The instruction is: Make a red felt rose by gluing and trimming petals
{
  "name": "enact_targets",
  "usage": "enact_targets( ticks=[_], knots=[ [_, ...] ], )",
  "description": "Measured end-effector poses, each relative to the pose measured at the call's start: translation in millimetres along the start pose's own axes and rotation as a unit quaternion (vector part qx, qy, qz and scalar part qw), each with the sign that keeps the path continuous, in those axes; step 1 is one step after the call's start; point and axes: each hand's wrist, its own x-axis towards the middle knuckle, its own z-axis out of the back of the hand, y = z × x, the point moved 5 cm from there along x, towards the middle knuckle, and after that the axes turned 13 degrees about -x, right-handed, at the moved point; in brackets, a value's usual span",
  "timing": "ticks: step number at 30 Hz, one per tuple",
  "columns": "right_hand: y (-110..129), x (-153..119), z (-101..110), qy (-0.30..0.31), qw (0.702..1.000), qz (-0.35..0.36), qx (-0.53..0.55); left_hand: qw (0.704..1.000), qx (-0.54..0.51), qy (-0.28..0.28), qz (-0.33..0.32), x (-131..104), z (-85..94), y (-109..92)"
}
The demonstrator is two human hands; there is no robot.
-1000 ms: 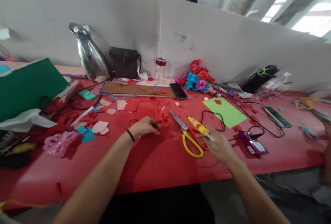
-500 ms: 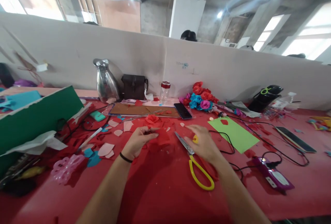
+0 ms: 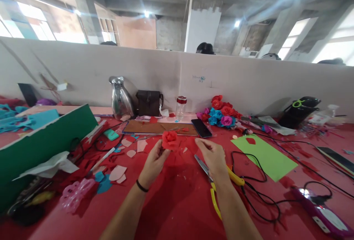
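My left hand, with a black band at its wrist, is closed on a red paper rose, held up at the thumb and fingertips. To its right, my right hand has its fingers pinched together, pointing toward the rose. Red against the red table hides what those fingertips hold, if anything. Yellow-handled scissors lie beneath my right hand and wrist, blades pointing away to the left. Pink paper petals and red scraps are scattered to the left of my left hand.
Behind are a brown board, a phone, a glass jar, a steel jug and a bunch of paper roses. Green paper, black cables and a purple power strip lie right. A green board stands left.
The view has tilted up. The rose now shows more fully above my left fingers. My right hand's spread fingers have drawn into a pinch, and its wrist covers more of the scissors.
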Motion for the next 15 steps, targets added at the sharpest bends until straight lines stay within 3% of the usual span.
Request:
enact_targets(
  ticks=[3,6,12,15],
  knots=[
    [-22.3,1.2,3.2,-0.038,0.980,-0.101,0.168,0.999,-0.046,-0.012,-0.021,-2.9,-2.8,-6.5],
    [-35.4,1.6,3.5,-0.045,0.959,-0.150,0.238,0.994,-0.113,-0.005,-0.011,-4.7,-6.5,-7.4],
    [-41.9,5.6,7.3,-0.045,0.951,-0.153,0.266,0.979,-0.194,-0.038,0.043,-3.0,-6.5,5.5],
    [-37.9,1.3,4.3,-0.042,0.939,-0.160,0.300,0.974,-0.208,-0.081,0.047,-1.6,-1.8,12.5]
  ],
)
